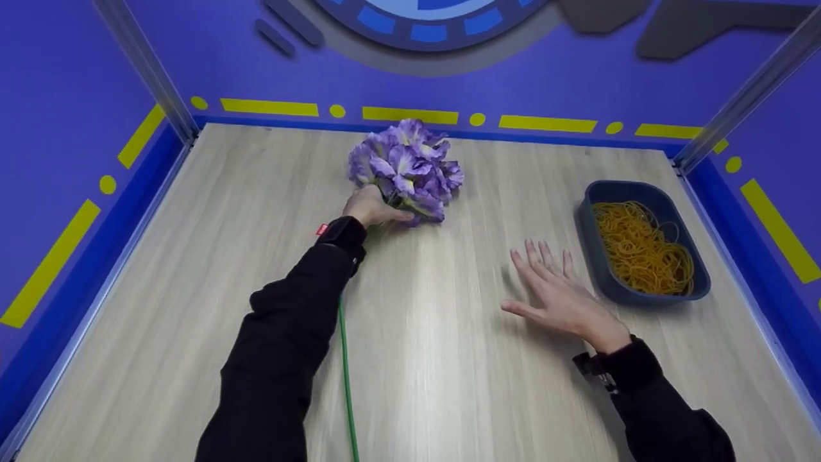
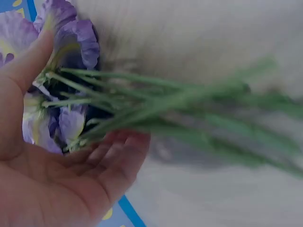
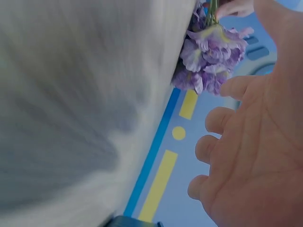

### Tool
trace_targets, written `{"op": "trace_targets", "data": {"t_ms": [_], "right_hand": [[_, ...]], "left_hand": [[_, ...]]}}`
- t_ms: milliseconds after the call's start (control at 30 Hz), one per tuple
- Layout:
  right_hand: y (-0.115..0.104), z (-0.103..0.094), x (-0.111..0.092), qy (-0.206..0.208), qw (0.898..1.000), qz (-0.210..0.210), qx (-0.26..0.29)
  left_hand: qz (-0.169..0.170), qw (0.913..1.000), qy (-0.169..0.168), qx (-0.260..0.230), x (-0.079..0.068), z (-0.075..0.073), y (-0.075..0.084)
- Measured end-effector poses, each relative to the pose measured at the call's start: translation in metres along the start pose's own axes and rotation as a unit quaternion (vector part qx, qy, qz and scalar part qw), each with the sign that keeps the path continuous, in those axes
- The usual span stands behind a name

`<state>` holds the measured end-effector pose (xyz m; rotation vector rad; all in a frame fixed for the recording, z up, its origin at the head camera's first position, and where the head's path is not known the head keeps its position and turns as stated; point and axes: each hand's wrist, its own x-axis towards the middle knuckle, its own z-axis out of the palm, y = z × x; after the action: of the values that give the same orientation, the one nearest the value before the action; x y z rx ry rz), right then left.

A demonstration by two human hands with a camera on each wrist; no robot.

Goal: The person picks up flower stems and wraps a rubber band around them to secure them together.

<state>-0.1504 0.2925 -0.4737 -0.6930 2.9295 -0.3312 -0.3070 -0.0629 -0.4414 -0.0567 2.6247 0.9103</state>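
Near the back of the table my left hand [image 1: 375, 206] holds a bunch of purple flowers [image 1: 410, 167]. Its ruffled petals have pale yellow centres, and the blooms point to the back wall. Several green stems [image 2: 161, 97] pass between my thumb and curved fingers in the left wrist view, crossing as they run from the blooms. My right hand [image 1: 555, 292] hovers low over the table, fingers spread and palm down, with nothing in it. To its right is a dark blue-grey tub [image 1: 587, 240] containing a heap of yellow-brown rubber bands [image 1: 641, 253].
The pale wood-grain table [image 1: 436, 359] is enclosed by purple-blue panels [image 1: 545, 90] with yellow marks. A thin green strand [image 1: 347, 378] runs beside the left sleeve to the front of the view. Metal posts [image 1: 151, 70] stand at the back corners.
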Motion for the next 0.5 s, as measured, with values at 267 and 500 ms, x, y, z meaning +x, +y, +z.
{"op": "trace_targets", "data": {"t_ms": [267, 500], "right_hand": [[-0.009, 0.003, 0.005, -0.010, 1.000, -0.016, 0.016], [-0.013, 0.004, 0.010, -0.018, 0.999, -0.023, 0.025]], "left_hand": [[-0.010, 0.9975, 0.027, -0.064, 0.005, 0.009, 0.008], [-0.026, 0.9878, -0.002, -0.154, 0.011, 0.018, 0.011]]}}
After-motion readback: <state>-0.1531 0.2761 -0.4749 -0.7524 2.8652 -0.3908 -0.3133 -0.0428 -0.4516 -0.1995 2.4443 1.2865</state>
